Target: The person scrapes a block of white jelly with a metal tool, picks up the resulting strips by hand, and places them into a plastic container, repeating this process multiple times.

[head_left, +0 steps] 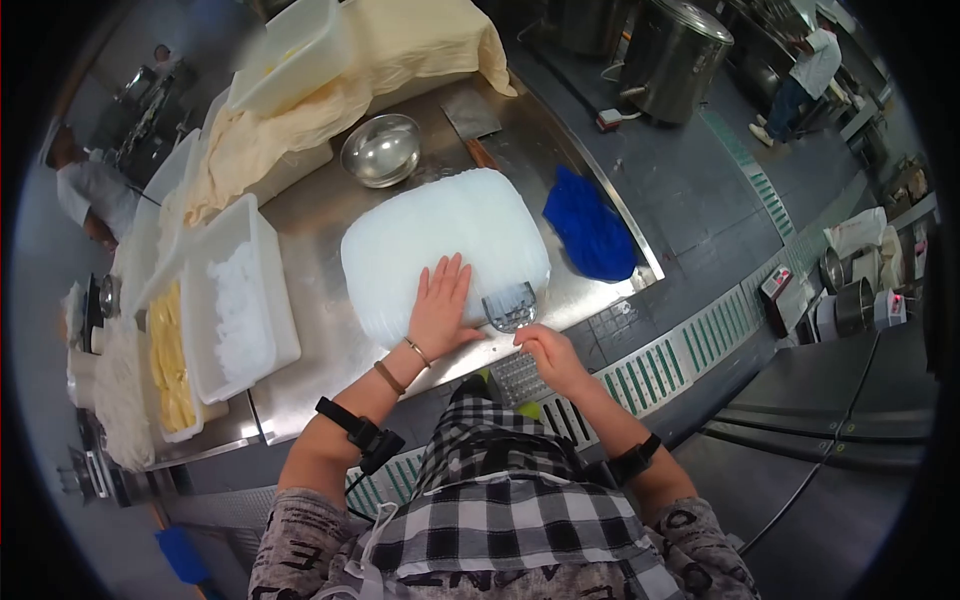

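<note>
A large white jelly block [440, 235] with rounded corners lies on the steel table. My left hand [441, 305] rests flat on its near part, fingers stretched out. My right hand [552, 358] grips a shiny metal scraper [509, 306] by its near end. The scraper's broad, rounded head overlaps the block's near right corner. To the right of the block lies a crumpled blue plastic bag [590, 225].
A steel bowl [381, 151] and a wooden-handled cleaver [470, 115] are behind the block. At left stands a white tub [276, 290] of white strips, beside yellow strips [170, 360]. Cream cloth [420, 50] covers the back. People [815, 65] stand farther off.
</note>
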The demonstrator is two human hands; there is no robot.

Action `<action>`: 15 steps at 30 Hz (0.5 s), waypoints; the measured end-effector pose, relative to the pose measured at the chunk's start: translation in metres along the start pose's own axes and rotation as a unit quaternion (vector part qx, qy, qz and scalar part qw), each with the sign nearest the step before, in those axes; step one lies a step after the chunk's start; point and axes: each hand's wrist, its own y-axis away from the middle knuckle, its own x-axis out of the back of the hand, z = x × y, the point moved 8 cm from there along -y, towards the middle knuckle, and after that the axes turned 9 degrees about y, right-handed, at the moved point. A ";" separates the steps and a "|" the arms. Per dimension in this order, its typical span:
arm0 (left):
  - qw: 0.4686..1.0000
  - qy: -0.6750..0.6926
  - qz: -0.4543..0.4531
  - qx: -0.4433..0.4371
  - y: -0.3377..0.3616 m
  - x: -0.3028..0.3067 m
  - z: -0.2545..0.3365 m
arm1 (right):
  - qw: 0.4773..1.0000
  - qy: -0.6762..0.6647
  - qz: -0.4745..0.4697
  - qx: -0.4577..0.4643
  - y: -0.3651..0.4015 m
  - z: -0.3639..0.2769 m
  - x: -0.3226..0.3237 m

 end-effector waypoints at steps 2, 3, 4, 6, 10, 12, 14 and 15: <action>1.000 0.006 -0.008 -0.009 -0.004 0.002 0.003 | 1.000 -0.009 -0.004 0.004 0.008 0.004 0.000; 0.999 0.003 -0.013 -0.032 -0.010 0.003 0.007 | 1.000 -0.014 -0.011 0.010 0.012 0.004 0.001; 0.998 0.000 -0.018 -0.055 -0.016 0.004 0.011 | 1.000 -0.014 -0.009 0.008 0.015 0.006 0.003; 0.997 -0.009 -0.036 -0.074 -0.032 0.002 0.018 | 0.999 -0.003 -0.036 -0.010 0.024 0.011 0.004; 0.988 -0.001 -0.069 -0.142 -0.056 -0.005 0.033 | 0.998 -0.025 -0.021 -0.054 0.053 0.023 0.016; 0.985 0.028 -0.060 -0.157 -0.063 -0.011 0.034 | 0.990 -0.075 0.010 -0.116 0.068 0.028 0.029; 0.982 0.056 -0.052 -0.173 -0.065 -0.019 0.035 | 0.987 -0.088 0.029 -0.131 0.081 0.033 0.038; 0.983 0.069 -0.018 -0.169 -0.065 -0.017 0.035 | 0.983 -0.101 0.049 -0.145 0.085 0.035 0.042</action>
